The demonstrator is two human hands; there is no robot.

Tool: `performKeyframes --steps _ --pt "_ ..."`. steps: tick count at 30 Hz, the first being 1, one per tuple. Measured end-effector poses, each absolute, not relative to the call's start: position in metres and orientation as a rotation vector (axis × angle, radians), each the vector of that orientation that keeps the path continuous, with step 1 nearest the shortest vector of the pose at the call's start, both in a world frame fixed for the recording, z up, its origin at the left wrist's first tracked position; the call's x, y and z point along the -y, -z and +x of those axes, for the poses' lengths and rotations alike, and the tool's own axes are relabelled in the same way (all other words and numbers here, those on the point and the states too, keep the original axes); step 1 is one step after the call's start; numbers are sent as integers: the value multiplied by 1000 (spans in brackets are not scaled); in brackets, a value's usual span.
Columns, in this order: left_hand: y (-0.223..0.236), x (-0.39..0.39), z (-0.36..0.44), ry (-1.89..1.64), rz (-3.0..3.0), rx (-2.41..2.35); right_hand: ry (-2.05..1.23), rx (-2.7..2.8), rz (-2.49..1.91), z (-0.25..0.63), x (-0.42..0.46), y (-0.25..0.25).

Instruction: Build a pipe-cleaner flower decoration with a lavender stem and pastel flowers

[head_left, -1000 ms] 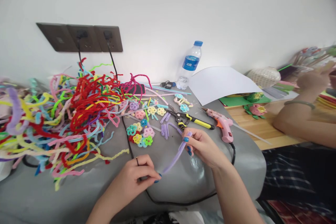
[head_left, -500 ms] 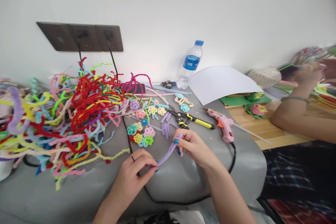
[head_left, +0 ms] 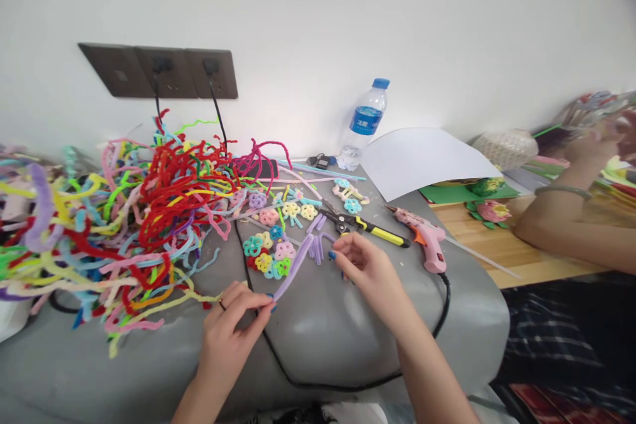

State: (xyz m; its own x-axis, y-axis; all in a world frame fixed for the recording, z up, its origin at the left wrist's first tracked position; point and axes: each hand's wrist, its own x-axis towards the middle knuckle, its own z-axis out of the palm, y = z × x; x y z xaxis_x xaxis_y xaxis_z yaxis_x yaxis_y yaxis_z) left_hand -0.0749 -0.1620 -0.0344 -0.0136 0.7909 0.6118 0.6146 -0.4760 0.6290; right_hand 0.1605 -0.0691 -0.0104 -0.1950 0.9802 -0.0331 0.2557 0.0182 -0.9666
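Between thumb and forefinger, my left hand [head_left: 232, 323] pinches one end of a folded lilac pipe cleaner [head_left: 293, 273], whose far end points up and away over the grey surface. My right hand [head_left: 370, 278] is off it, a little to the right, fingers loosely bent and apart, with nothing seen in them. Short lilac pipe-cleaner pieces [head_left: 317, 250] lie just beyond. Left of these sits a cluster of small pipe-cleaner flowers [head_left: 264, 262] in several colours. Yellow-and-black pliers [head_left: 375, 230] rest behind my right hand.
A large tangle of coloured pipe cleaners [head_left: 163, 212] covers the left side. A pink glue gun [head_left: 431, 248] lies on the right, its black cord [head_left: 318, 385] looping along the front. A water bottle [head_left: 366, 120] and white paper [head_left: 427, 156] are behind. Another person's arm [head_left: 571, 218] rests at far right.
My right hand has let go of the lilac pipe cleaner and moved slightly right. My left hand has drawn its end to the left, and the strip now stretches away from it.
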Motion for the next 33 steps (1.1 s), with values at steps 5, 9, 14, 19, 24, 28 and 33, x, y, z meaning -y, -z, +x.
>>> performKeyframes --steps 5,9,14,19,24,28,33 --pt "39 163 -76 -1431 2170 -1422 -931 1840 -1408 148 62 21" --pt "43 166 -77 -1332 2208 -1379 -772 1890 -1470 150 50 25" --pt "46 165 -80 -1194 2287 -1292 -761 1890 -1461 157 39 27" --pt "46 163 -81 -1180 2295 -1289 -782 1878 -1441 162 32 23" --pt "46 164 -80 -1187 2277 -1319 -807 1837 -1437 171 22 17" --pt "45 162 -79 -1201 2295 -1321 -849 1818 -1419 178 15 15" --pt "44 160 -77 -1202 2331 -1348 -884 1841 -1384 180 11 13"
